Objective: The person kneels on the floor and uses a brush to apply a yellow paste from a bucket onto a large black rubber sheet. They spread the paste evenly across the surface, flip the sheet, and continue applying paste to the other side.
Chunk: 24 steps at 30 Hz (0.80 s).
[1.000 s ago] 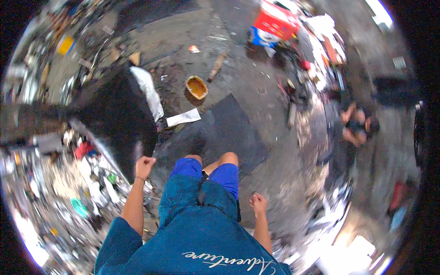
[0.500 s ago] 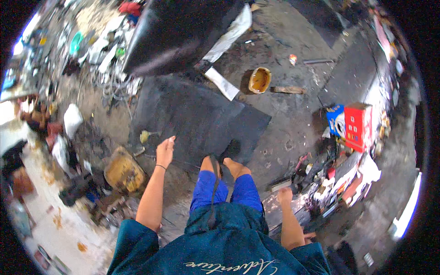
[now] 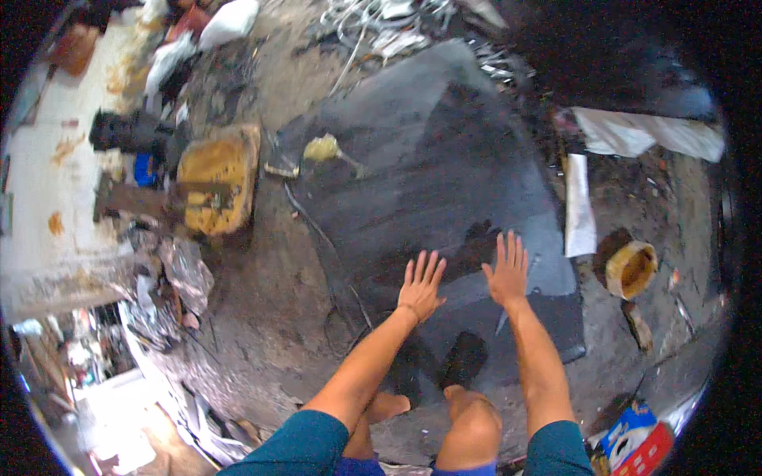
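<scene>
My left hand [image 3: 421,285] and my right hand [image 3: 508,270] are both stretched out in front of me, palms down and fingers spread, holding nothing. They hover over a large dark mat [image 3: 444,182] that lies on the dirty ground. My bare knees and feet show below the arms, at the near edge of the mat. A yellowish crumpled rag [image 3: 321,148] lies on the far left part of the mat.
A worn yellow cushion block [image 3: 218,178] sits left of the mat. A round yellow-rimmed tin [image 3: 631,270] and white paper strip [image 3: 578,206] lie to the right. A red and blue carton [image 3: 639,440] is at lower right. Scrap clutter fills the left side.
The view has swung round and dropped closer to the mat. Both arms, earlier down by my sides, are now raised forward over the mat with fingers spread.
</scene>
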Motion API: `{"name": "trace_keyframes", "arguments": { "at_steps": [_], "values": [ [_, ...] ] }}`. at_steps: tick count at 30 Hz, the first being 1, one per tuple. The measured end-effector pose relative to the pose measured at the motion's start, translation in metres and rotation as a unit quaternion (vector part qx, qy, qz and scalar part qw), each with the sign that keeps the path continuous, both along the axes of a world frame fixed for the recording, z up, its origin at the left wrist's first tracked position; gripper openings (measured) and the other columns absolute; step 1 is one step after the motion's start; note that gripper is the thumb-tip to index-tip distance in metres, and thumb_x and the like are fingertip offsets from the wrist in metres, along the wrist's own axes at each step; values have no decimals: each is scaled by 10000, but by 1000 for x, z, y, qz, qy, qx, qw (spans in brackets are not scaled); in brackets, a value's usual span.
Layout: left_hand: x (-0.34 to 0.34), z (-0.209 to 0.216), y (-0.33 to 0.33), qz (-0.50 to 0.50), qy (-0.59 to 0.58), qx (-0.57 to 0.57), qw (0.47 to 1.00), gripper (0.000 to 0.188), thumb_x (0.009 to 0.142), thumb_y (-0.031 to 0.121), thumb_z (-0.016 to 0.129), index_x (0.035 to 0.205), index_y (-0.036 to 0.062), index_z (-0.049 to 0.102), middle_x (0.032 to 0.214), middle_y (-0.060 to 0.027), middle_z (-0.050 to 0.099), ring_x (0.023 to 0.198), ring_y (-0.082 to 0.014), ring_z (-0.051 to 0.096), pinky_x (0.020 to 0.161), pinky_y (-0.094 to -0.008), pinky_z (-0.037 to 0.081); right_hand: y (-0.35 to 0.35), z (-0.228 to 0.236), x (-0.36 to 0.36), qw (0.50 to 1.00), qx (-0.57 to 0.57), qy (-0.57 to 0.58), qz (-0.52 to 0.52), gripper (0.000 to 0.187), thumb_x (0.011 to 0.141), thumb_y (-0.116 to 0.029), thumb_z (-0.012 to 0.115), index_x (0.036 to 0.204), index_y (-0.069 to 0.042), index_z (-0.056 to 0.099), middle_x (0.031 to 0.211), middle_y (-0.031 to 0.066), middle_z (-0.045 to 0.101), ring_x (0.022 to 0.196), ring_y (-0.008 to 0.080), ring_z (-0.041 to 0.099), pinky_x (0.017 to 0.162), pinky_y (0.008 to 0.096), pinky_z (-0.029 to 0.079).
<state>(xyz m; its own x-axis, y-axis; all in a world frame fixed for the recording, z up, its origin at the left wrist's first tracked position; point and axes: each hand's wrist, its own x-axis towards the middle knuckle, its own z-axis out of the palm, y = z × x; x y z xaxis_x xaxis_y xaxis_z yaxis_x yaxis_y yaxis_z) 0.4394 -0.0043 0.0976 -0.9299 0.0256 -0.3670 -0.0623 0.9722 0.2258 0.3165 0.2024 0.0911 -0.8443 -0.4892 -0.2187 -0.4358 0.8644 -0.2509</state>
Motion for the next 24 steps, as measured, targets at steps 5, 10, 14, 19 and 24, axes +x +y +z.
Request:
{"name": "trace_keyframes", "arguments": {
  "at_steps": [5,10,14,19,24],
  "values": [
    [-72,-23,-36,-142,-35,-32,989,1375,478,651,812,1533,129,102,1588,-199,57,1461,-402,33,1158,-581,55,-22,-55,-25,992,-6,34,121,738,899,-428,555,1511,-152,249,1580,153,159,1443,400,127,1152,561,104],
    [-88,-34,-58,-216,7,19,976,1285,506,589,836,1530,241,144,1596,-135,108,1467,-362,92,1152,-592,81,-17,-53,-24,986,5,61,152,669,918,-381,525,1497,-143,288,1578,141,176,1441,402,131,1149,559,110],
    [-64,-28,-155,-203,112,-130,964,531,894,156,499,1410,257,423,1418,-90,454,1350,-291,375,1101,-511,254,20,-45,21,969,5,71,238,607,914,-329,540,1455,-116,367,1549,146,257,1414,405,213,1145,536,153],
    [64,-11,-167,104,146,-39,983,814,767,386,728,1391,22,353,1302,-219,471,1209,-376,449,1018,-450,381,155,-68,113,980,48,156,-109,620,884,-394,609,1386,-66,453,1412,209,422,1281,422,388,1065,510,304],
    [213,-69,-141,424,196,59,882,422,873,308,631,1139,-6,540,1091,-197,572,1022,-389,536,924,-445,434,179,-97,142,979,-44,98,-175,435,863,-268,657,1202,-19,544,1094,191,574,1043,374,533,959,476,397]
  ]
}}
